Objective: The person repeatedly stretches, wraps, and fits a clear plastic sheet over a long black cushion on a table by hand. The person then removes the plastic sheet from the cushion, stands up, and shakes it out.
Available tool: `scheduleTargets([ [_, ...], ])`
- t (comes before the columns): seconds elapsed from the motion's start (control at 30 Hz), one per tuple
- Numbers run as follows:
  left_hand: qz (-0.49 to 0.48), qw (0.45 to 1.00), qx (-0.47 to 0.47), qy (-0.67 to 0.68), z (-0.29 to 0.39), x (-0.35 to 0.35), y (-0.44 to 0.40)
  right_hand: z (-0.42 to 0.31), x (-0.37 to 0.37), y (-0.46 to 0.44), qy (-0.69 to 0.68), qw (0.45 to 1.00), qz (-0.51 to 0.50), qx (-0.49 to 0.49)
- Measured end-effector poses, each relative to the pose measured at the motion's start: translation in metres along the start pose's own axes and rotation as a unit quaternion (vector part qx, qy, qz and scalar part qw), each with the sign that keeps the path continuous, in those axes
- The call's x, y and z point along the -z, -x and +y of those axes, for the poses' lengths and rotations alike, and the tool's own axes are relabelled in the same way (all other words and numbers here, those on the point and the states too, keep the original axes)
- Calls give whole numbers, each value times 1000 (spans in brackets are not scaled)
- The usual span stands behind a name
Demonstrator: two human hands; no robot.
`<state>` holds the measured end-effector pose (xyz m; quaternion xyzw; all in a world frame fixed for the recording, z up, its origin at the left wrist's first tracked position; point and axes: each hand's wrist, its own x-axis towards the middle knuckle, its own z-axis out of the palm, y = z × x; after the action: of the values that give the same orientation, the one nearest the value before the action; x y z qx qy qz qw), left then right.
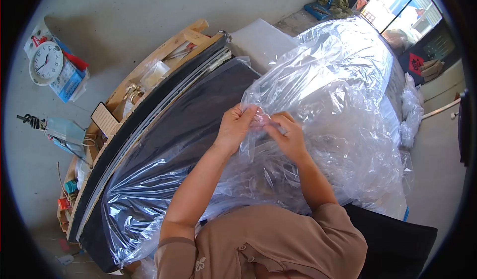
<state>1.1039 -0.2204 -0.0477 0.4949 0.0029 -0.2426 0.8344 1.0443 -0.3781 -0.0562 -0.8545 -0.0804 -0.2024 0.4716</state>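
A large sheet of clear plastic film (348, 115) lies bunched and wrinkled in front of me, spreading to the right. My left hand (237, 124) pinches a gathered edge of it between thumb and fingers. Close beside it, my right hand (286, 135) has its fingers closed on the same film, a short span away. Between the two hands the plastic is crumpled and slightly pinkish. Under the film to the left stretches a dark flat panel (198, 95), partly covered by shiny plastic.
A wooden shelf (144, 65) with small items runs along the wall at left. A white clock (46, 63) hangs there, near a blue face mask (65, 130). A white block (261, 43) stands behind the panel. At far right is a bright window (405, 5).
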Motion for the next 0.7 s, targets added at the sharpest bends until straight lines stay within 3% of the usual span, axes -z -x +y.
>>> scheduleTargets([
  [0.03,1,1000,-3,1,-3,5,-1,8,-2,4,-41,998,-14,-49],
  [0.1,80,994,-22,-77,-4,11,-2,-3,6,-6,-32,998,25,-43],
  [0.13,140,989,-33,-42,-3,5,-2,1,17,-11,-36,997,-58,-24],
  [0.17,139,989,-31,-41,-2,6,-4,7,29,-18,-38,989,-141,-3],
  [0.23,172,983,-54,42,3,14,-7,26,56,-32,-37,985,-162,-44],
  [0.27,184,982,-19,43,12,23,-6,45,76,-43,-19,984,-159,-79],
  [0.3,195,979,-22,60,14,35,-8,88,110,-61,-90,990,-95,-54],
  [0.33,208,975,-24,75,13,50,-12,85,159,-90,-108,987,-57,-108],
  [0.37,210,973,-24,90,10,65,-14,134,242,-130,78,995,-52,40],
  [0.4,225,969,-26,95,7,79,-17,118,290,-149,30,995,93,-25],
  [0.47,278,953,-32,114,7,86,-18,58,337,-167,-102,954,283,-7],
  [0.53,271,943,-41,187,15,95,-17,-3,342,-166,-230,925,293,82],
  [0.63,281,923,-48,257,34,96,-16,-38,268,-147,-384,912,111,88],
  [0.67,294,914,-59,273,45,79,-14,-39,224,-139,-380,922,41,59],
  [0.7,190,949,-85,238,46,69,-7,-34,161,-129,-250,968,-7,35],
])
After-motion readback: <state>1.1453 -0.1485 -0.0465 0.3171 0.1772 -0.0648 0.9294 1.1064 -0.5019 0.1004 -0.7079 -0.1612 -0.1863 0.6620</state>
